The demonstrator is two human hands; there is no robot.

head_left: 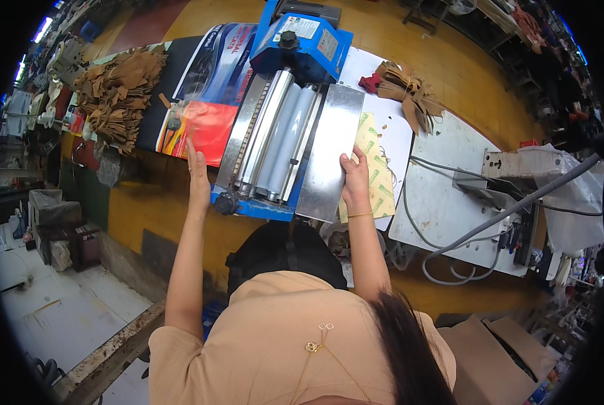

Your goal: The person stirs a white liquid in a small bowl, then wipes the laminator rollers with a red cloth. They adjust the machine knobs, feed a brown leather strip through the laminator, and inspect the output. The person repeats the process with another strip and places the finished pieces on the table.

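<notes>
A blue roller machine (pixel 255 205) with shiny metal and grey rollers (pixel 280 138) stands in front of me. Flat and upright, my left hand (pixel 198 177) is beside its left metal tray (pixel 232 162), fingers stretched out, near the red part of a printed sheet (pixel 211 128). Nothing shows in that hand. On the other side, my right hand (pixel 357 177) rests at the outer edge of the right metal plate (pixel 330 152). Its thumb lies by the plate's edge, apart from the fingers; I see no piece in it.
Brown cut leather pieces (pixel 118 91) are heaped at the left. A tied bundle of brown strips (pixel 410 94) lies at the back right. Beside the plate is a yellowish printed sheet (pixel 376 172). A grey hose (pixel 511 216) curves over the white table (pixel 427 202) at the right.
</notes>
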